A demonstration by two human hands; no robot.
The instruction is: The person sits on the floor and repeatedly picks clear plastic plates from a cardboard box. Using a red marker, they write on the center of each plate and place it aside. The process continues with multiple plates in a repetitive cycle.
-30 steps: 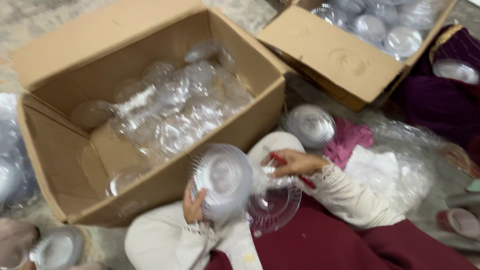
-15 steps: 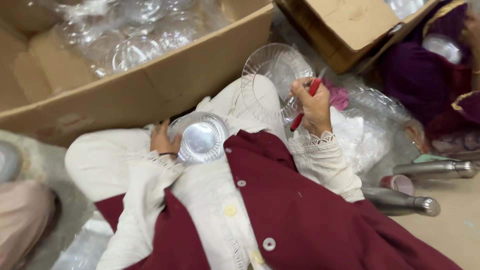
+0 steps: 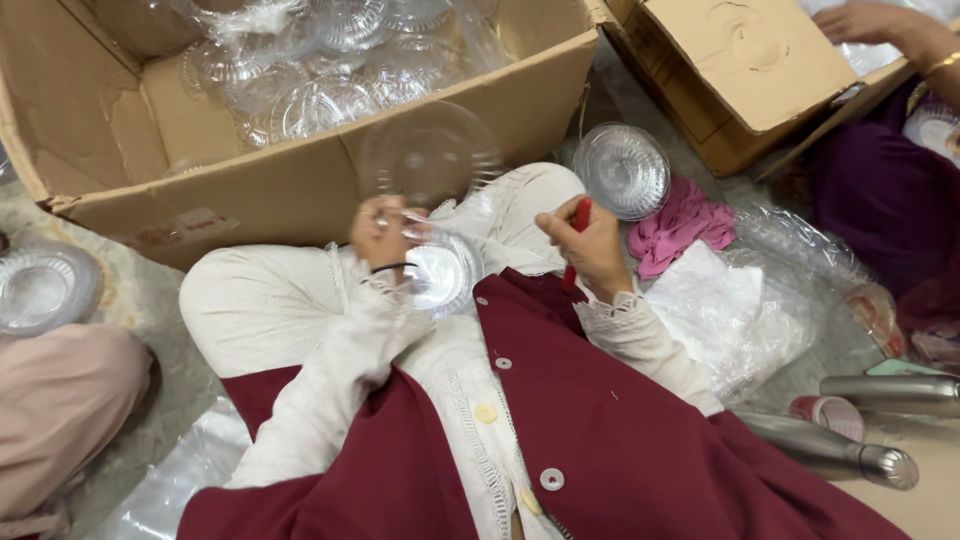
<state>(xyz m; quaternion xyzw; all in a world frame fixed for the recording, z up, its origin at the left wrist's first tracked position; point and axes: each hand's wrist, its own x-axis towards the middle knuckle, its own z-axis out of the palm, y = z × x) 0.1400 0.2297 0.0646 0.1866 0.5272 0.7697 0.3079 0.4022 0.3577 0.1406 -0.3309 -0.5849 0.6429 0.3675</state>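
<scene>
- The left hand (image 3: pixel 380 232) is closed around the rim of a clear plastic bowl (image 3: pixel 440 272), which sits low over the lap with its opening turned roughly toward the camera.
- The same hand also pinches the lower edge of a clear plastic plate (image 3: pixel 428 152); the plate stands nearly upright above the hand, its flat face toward the camera, blurred against the wall of the big cardboard box (image 3: pixel 300 185).
- The right hand (image 3: pixel 590 245) is curled shut on a red marker (image 3: pixel 576 240), whose long axis runs almost vertical, one end up by the thumb and the other pointing down toward the lap.
- Just beyond the right hand, another clear ribbed bowl (image 3: pixel 622 170) rests on the floor, beside a pink cloth (image 3: pixel 682 225) and crumpled plastic wrap (image 3: pixel 745 310).
- The big box holds many more clear dishes.
- Another person's hand (image 3: pixel 868 22) reaches over a second box (image 3: pixel 745 75) at upper right.
</scene>
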